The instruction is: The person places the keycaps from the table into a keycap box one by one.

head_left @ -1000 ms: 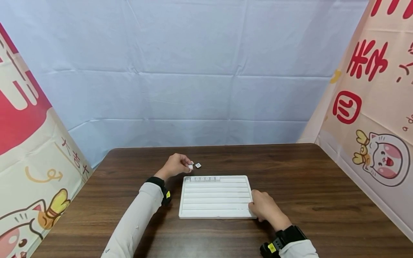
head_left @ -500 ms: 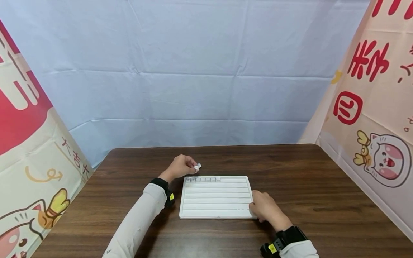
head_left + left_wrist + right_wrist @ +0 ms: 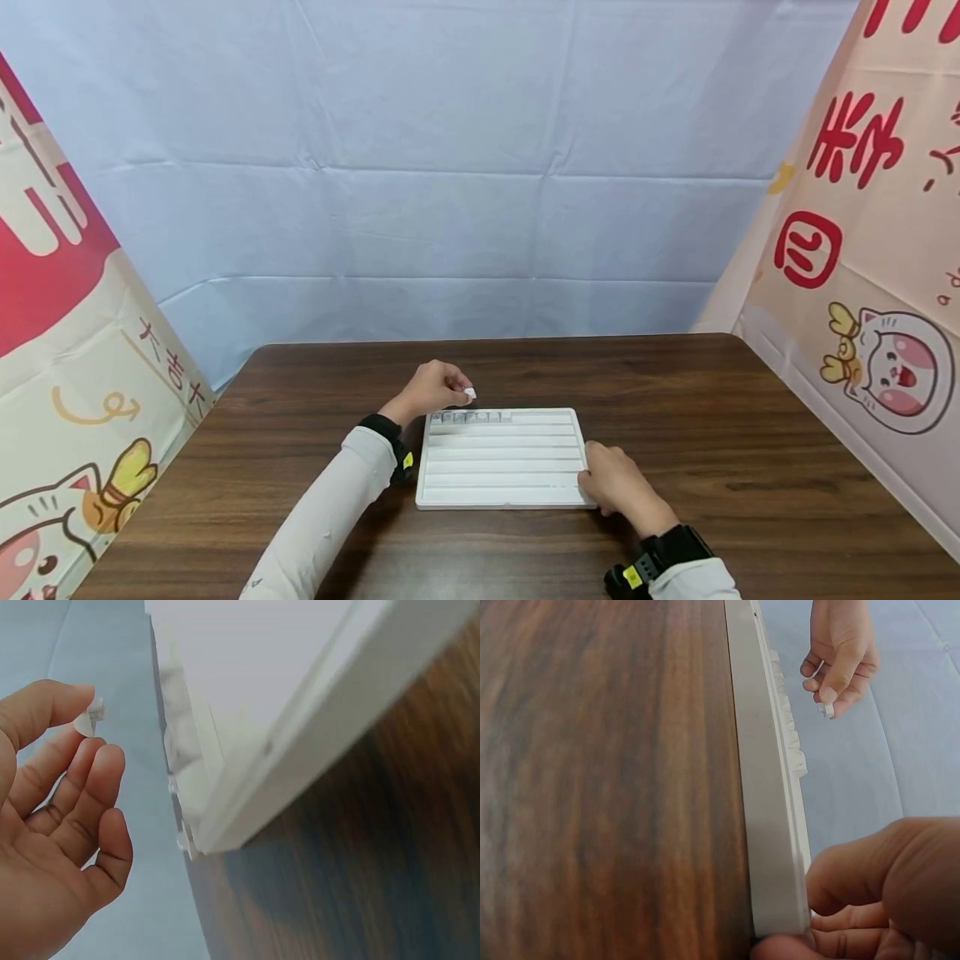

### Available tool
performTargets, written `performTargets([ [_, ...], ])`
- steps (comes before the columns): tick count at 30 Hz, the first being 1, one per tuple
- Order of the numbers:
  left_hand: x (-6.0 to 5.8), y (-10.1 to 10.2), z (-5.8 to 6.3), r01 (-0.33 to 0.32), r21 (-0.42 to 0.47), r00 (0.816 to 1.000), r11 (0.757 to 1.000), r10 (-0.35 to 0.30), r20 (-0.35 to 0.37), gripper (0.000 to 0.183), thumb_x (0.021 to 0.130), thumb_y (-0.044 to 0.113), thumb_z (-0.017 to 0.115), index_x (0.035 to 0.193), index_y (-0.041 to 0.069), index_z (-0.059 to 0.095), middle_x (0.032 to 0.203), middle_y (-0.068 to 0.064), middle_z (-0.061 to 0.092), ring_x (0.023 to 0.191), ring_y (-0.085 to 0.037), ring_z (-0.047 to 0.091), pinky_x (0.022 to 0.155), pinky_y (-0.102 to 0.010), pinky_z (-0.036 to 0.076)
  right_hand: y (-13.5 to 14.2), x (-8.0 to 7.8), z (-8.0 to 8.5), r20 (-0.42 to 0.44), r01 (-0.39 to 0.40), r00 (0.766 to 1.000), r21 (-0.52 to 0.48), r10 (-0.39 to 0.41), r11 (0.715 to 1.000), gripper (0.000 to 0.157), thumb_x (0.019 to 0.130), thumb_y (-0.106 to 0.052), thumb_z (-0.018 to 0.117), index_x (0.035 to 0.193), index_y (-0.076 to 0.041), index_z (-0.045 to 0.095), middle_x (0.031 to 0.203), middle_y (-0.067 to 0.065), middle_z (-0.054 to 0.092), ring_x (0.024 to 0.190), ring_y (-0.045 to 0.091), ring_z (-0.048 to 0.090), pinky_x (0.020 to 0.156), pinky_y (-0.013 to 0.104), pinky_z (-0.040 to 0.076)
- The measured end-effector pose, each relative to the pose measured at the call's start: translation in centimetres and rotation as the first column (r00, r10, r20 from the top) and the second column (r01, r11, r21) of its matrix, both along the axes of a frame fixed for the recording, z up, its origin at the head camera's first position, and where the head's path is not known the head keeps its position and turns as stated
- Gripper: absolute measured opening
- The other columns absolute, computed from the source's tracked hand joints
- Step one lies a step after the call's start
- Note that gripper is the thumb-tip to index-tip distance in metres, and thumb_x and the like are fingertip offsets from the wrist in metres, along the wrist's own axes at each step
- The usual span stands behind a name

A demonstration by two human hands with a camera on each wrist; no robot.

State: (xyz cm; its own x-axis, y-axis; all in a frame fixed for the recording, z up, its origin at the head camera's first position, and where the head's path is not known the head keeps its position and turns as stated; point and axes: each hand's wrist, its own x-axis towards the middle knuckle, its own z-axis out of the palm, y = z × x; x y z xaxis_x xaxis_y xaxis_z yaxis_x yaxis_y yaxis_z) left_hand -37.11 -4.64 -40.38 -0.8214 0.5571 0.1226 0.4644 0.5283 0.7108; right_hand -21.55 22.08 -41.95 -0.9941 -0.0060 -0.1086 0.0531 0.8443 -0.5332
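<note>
Head view: keycaps [image 3: 471, 418] in tray [image 3: 498, 479]

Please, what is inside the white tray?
Small keycaps stand in the far row of the white tray, on the left. The right hand covers part of the right rim, so what lies beneath cannot be seen.

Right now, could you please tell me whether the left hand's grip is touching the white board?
Apart: the left wrist view shows pale backdrop plainly between the left hand's grip and the white board.
</note>
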Motion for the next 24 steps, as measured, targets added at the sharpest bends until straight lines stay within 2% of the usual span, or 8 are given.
performTargets([
  [14,0.3,2.2,0.3,0.063,-0.010,0.998,0.998,-0.063,-0.009,0.009,0.084,0.011,0.070,0.090,0.006,0.068,0.075,0.002,0.061,0.068,-0.011,0.058,0.064,-0.027,0.048,0.1,-0.1,-0.2,-0.010,0.000,1.000,0.004,0.000,1.000,0.023,0.084,0.003,0.051,0.105,0.013,0.053,0.068,0.013,0.051,0.038,0.016,0.051,0.036,0.028,0.042],
  [24,0.7,3.8,0.3,0.099,-0.033,0.995,0.994,-0.099,0.011,0.007,0.083,0.009,0.069,0.089,0.005,0.068,0.075,0.002,0.062,0.068,-0.010,0.059,0.062,-0.026,0.048,0.1,-0.1,-0.2,-0.003,0.001,1.000,-0.001,-0.001,1.000,0.024,0.085,0.003,0.051,0.107,0.012,0.053,0.068,0.013,0.050,0.038,0.016,0.050,0.036,0.028,0.042],
])
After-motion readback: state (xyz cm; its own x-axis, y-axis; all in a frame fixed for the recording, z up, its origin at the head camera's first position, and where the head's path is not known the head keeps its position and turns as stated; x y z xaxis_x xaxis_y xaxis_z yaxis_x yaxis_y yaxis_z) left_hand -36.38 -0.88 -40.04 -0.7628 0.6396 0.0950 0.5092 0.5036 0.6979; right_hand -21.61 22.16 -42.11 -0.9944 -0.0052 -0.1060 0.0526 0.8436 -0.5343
